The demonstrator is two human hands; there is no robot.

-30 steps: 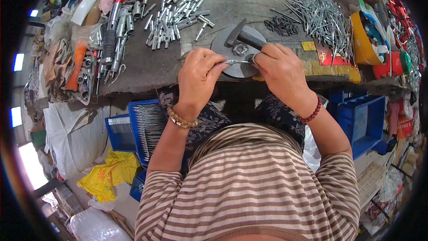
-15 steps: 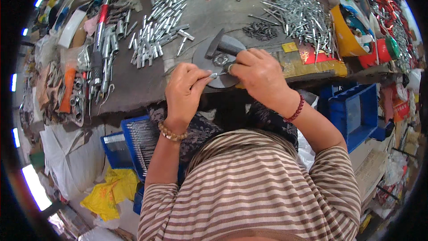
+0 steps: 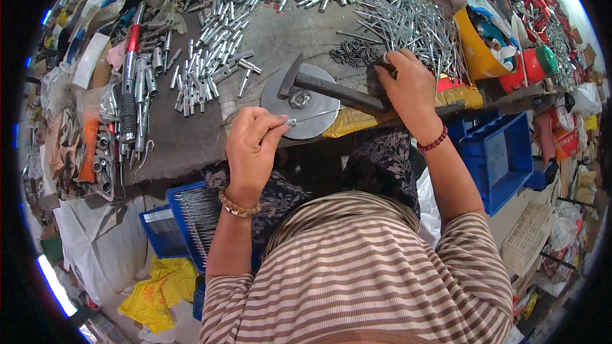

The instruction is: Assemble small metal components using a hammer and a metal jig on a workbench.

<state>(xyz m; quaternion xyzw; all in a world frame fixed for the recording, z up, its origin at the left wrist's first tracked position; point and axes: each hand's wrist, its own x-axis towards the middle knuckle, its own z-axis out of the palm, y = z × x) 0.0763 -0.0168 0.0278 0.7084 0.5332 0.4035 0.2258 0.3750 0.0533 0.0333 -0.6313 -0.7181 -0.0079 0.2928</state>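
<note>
My left hand [image 3: 250, 146] pinches a thin metal rod with a thicker silver end [image 3: 290, 122] between thumb and fingertips. The rod's shaft [image 3: 315, 114] points right across a round grey metal plate [image 3: 271, 99]. A hammer [image 3: 338, 92] rests on that plate, its head at the left and its dark handle reaching toward my right hand [image 3: 411, 86]. Beside a pile of small black pins [image 3: 357, 53], that hand's fingers are curled around or against something dark [image 3: 377, 78], which I cannot make out. A silver nut-like piece [image 3: 299, 99] sits on the plate by the hammer head.
Short silver sleeves [image 3: 201, 79] lie left of the plate, with long thin rods [image 3: 414, 19] heaped at the back right. A yellow container [image 3: 478, 44] stands at the right. Below the bench are blue crates [image 3: 503, 159] and a tray of rods [image 3: 194, 216].
My right hand has left the rod and moved right, beyond the hammer handle, toward the black pins. My left hand keeps hold of the rod. The whole view has shifted slightly.
</note>
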